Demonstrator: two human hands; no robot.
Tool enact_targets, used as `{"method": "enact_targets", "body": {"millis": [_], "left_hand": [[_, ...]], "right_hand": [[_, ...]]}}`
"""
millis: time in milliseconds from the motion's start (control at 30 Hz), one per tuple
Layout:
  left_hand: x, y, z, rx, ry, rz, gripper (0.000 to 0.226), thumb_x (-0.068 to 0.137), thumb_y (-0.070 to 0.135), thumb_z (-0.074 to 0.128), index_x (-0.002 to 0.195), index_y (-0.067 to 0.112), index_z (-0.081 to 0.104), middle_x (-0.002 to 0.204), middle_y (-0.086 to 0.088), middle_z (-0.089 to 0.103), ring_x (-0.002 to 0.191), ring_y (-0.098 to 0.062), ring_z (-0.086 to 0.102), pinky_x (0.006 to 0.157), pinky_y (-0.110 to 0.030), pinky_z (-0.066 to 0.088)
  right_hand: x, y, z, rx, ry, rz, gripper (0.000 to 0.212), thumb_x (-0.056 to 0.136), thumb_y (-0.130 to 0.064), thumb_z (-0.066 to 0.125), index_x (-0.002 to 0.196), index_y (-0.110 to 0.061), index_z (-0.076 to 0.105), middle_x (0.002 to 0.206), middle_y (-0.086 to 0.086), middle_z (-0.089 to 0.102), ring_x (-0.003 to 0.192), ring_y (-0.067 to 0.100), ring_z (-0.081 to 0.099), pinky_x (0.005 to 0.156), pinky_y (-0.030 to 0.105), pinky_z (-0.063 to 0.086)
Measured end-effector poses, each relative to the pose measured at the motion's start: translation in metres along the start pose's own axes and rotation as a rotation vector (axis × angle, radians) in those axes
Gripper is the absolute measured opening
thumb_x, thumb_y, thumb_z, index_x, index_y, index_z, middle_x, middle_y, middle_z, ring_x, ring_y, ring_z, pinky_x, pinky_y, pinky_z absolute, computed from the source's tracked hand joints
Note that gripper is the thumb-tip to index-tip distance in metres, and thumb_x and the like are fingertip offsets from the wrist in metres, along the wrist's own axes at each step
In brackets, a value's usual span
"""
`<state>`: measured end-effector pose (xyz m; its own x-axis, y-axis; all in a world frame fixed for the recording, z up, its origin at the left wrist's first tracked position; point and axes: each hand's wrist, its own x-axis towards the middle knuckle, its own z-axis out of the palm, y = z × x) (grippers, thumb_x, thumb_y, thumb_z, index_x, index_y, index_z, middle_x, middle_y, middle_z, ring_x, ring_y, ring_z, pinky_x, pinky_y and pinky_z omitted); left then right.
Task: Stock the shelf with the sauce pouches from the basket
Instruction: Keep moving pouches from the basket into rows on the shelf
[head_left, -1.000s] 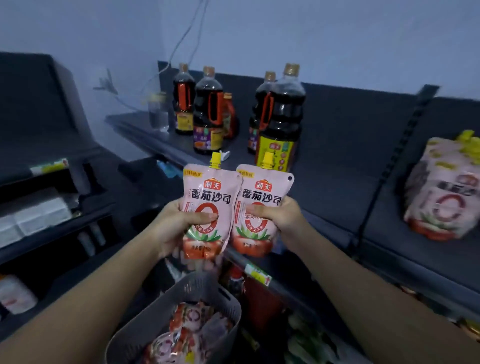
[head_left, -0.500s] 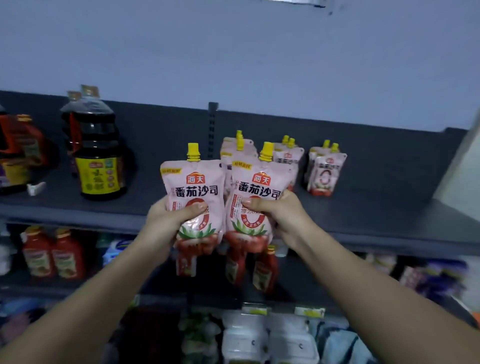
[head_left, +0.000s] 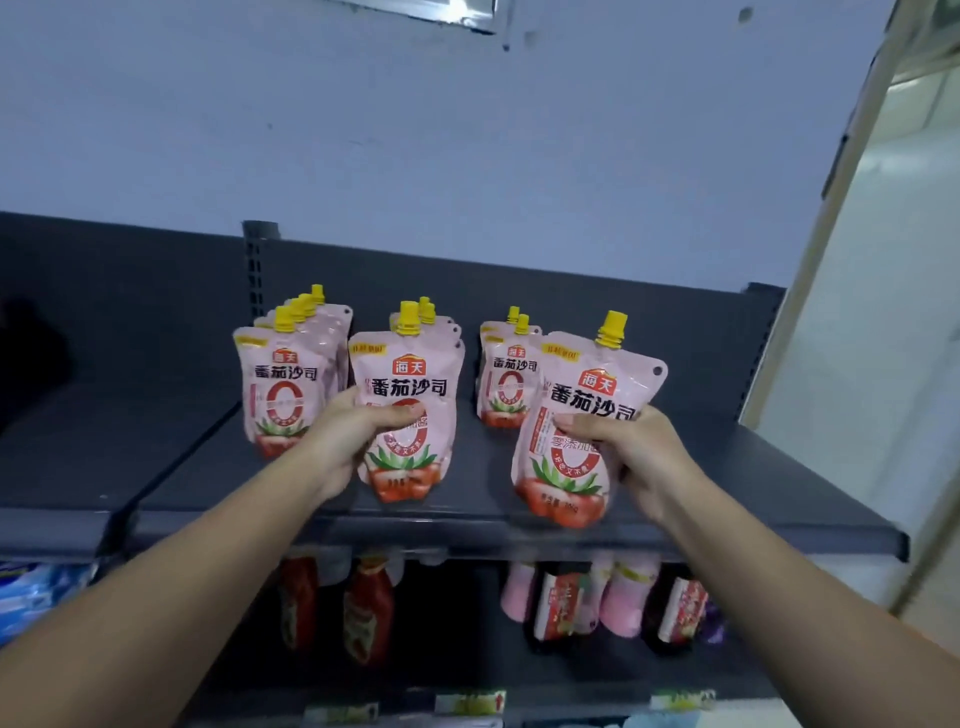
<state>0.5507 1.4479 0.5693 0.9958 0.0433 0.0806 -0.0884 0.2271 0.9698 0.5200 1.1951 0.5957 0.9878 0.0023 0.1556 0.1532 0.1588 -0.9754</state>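
Gripping the left tomato sauce pouch (head_left: 408, 379) in the left hand (head_left: 348, 441) and the right tomato sauce pouch (head_left: 592, 389) in the right hand (head_left: 644, 457), fingers (head_left: 574, 422) curling round each mid-body. Holding both upright over the shelf (head_left: 727, 499), likely aligning with the standing rows (head_left: 506, 379).

The light was dim and cool, bluish over the wall (head_left: 363, 130) and brightest on the pale panel (head_left: 893, 364) at the right. Goods under the shelf (head_left: 519, 532) lay in deep shadow, soft and smeared. Wide-angle bending curved the shelf edge and stretched the forearms (head_left: 182, 597). Print on the pouches (head_left: 408, 387) was fairly sharp.
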Motion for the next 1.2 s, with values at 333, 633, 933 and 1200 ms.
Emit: {"method": "enact_targets", "body": {"millis": [333,633,933,1200], "left_hand": [[0.06,-0.043,-0.002,-0.036,0.093,-0.012,0.028,0.078,-0.007,0.065,0.099,0.012,0.066,0.083,-0.002,0.075,0.073,-0.014,0.073,0.059,-0.025,0.058],[0.137,-0.049,-0.014,0.045,0.011,-0.074,0.027,0.077,-0.001,0.068,0.099,0.015,0.065,0.105,-0.01,0.071,0.096,-0.026,0.067,0.09,-0.042,0.052],[0.177,-0.057,-0.01,0.085,-0.175,-0.056,0.029,0.076,-0.005,0.067,0.096,0.017,0.066,0.085,0.004,0.076,0.079,-0.009,0.071,0.065,-0.022,0.056],[0.186,-0.048,-0.02,0.21,-0.275,-0.092,0.043,0.065,0.006,0.071,0.105,0.017,0.063,0.099,0.0,0.075,0.095,-0.015,0.07,0.085,-0.03,0.055]], "right_hand": [[0.094,0.037,-0.028,-0.048,0.014,0.06,0.028,0.067,0.006,0.075,0.09,-0.007,0.07,0.087,0.011,0.076,0.077,0.027,0.073,0.068,0.038,0.058],[0.169,0.07,-0.002,-0.068,0.004,0.069,0.029,0.068,0.008,0.073,0.093,-0.007,0.069,0.083,0.007,0.076,0.073,0.022,0.073,0.058,0.031,0.059],[0.206,0.088,0.002,-0.167,-0.049,0.038,0.031,0.069,0.004,0.074,0.098,-0.004,0.069,0.096,0.015,0.074,0.086,0.031,0.072,0.077,0.044,0.058],[0.222,0.088,-0.009,-0.217,-0.17,0.004,0.024,0.072,0.003,0.072,0.088,-0.014,0.07,0.081,-0.001,0.076,0.077,0.016,0.073,0.059,0.023,0.057]]}}
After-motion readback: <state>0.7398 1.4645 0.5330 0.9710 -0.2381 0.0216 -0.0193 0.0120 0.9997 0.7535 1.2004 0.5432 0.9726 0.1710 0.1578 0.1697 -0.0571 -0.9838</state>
